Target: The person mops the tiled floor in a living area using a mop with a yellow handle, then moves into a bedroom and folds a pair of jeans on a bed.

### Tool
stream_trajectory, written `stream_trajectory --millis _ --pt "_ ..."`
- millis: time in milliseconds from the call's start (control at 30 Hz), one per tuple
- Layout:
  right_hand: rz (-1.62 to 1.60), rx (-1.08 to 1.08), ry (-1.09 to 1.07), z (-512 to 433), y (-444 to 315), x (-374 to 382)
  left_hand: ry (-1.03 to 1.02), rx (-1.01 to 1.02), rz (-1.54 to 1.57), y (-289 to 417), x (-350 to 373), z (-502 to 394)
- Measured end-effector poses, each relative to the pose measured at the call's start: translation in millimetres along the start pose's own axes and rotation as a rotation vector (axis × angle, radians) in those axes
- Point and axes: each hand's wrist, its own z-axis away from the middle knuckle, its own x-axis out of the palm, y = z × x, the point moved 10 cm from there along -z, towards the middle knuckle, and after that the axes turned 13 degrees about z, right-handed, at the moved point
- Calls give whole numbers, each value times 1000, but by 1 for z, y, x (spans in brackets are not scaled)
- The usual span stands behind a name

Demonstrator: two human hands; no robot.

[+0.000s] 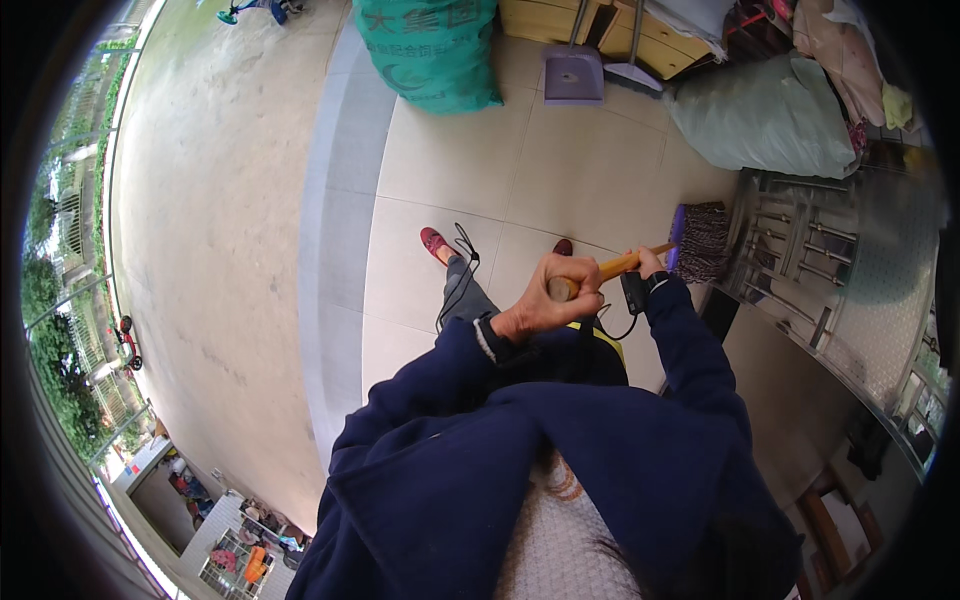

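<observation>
A wooden broom handle (pixel 619 267) slants across in front of my body, its cut end towards me. My left hand (pixel 559 294) is wrapped round the handle close to that end. Farther along, my right hand (pixel 648 264) grips the same handle. Beyond it is the broom's head (pixel 699 241), with a purple base and dark, speckled bristles, near the metal door at the right. Whether the bristles touch the floor, I cannot tell. Black devices with a cable are strapped at my wrists.
A green woven sack (pixel 435 56) stands on the tiles (pixel 450 150) ahead. Beside it are a purple dustpan (pixel 573 76) and another broom (pixel 634 73) by yellow drawers (pixel 652 41). A stuffed pale bag (pixel 765 120) lies near an ornate metal door (pixel 802 247). Grey edging borders the concrete yard at left.
</observation>
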Motion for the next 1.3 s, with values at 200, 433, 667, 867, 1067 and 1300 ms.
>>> stream_trajectory --millis 200,433,667,867,1067,1300 --pt "191 90 -244 -56 87 152 114 106 -84 115 -113 70" --pt "608 450 -888 38 285 528 507 402 -196 347 -235 202" --pt "-53 824 -1026 164 303 743 41 224 -955 311 -191 147" --pt "47 686 -1218 279 315 811 412 460 -1018 386 -206 224" --pt "505 -7 -1293 314 246 844 680 781 -829 450 -209 275" --pt "973 98 -1095 149 149 892 1054 843 -439 383 -345 195"
